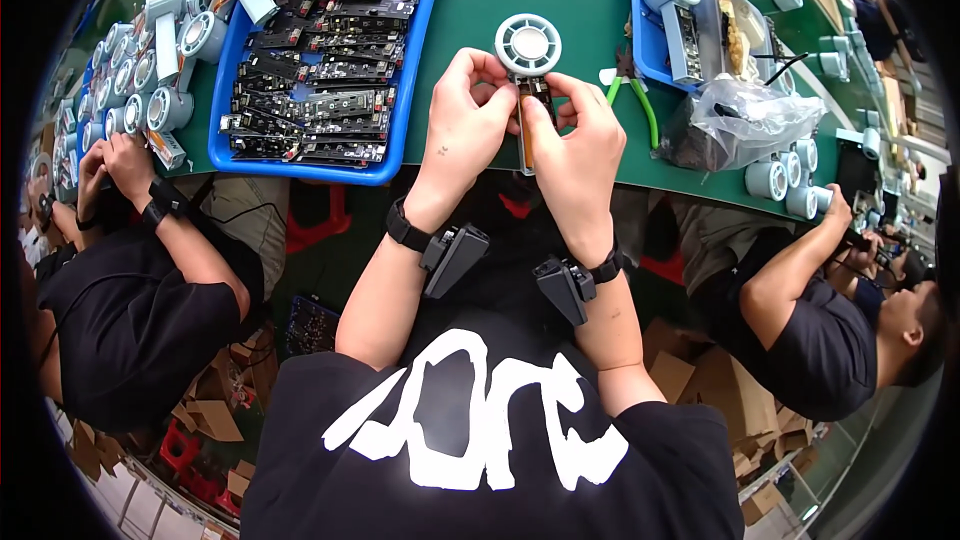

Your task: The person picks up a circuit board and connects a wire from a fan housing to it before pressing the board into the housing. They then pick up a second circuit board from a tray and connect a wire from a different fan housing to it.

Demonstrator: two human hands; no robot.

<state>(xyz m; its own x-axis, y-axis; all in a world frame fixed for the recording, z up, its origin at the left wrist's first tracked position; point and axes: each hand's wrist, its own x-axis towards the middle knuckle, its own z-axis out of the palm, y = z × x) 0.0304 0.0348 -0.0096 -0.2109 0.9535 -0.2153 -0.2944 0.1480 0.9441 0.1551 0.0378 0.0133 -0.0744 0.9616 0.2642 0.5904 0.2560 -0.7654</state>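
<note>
A handheld fan (528, 45) with a round, pale blue head points away from me above the table's near edge. Its handle is uncovered, and a dark circuit board (534, 90) shows just below the head. My left hand (468, 130) pinches the handle from the left, fingers curled. From the other side my right hand (580, 140) closes on the same handle, thumb laid along it. The fingers hide most of the board. Green-handled cutting pliers (640, 100) lie on the table right of my right hand.
To the left stands a blue tray (400, 140) full of black board assemblies, with many pale blue fans (165, 110) beyond it. A blue bin (650, 55), a plastic bag (740, 120) and more fans (770, 180) sit at right. Co-workers flank me on both sides.
</note>
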